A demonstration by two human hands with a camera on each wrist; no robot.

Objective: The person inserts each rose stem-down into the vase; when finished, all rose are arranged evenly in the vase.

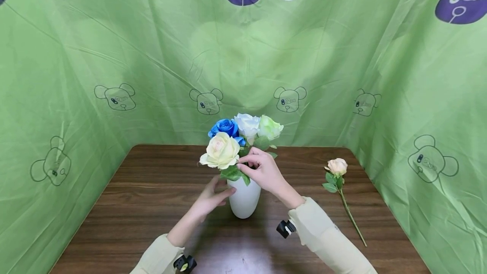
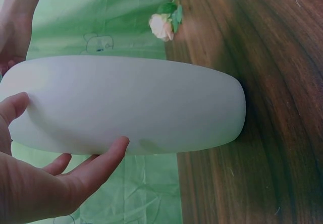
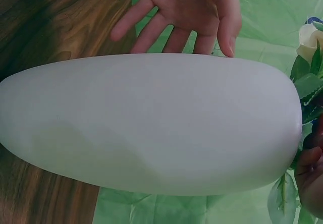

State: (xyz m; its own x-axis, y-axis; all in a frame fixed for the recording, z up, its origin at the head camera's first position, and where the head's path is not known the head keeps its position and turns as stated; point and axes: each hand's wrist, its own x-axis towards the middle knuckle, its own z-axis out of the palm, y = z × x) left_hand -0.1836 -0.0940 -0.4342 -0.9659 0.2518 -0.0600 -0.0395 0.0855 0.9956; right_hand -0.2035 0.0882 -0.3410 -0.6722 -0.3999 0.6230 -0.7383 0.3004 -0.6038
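A white vase (image 1: 244,200) stands upright on the table, holding a cream rose (image 1: 220,150), a blue rose (image 1: 225,128), a pale blue-white rose (image 1: 248,126) and a light green rose (image 1: 270,127). With thumb and forefinger my right hand (image 1: 264,171) pinches the cream rose just below its bloom; the exact grip is partly hidden. My left hand (image 1: 210,199) is at the vase's left side, its fingers (image 2: 108,161) spread along the wall. Whether they press on it I cannot tell. Green leaves (image 1: 232,173) hang over the vase's mouth.
A pale pink rose (image 1: 337,166) with a long stem lies on the right part of the brown wooden table (image 1: 152,206). Green printed cloth (image 1: 171,54) encloses the table at the back and both sides.
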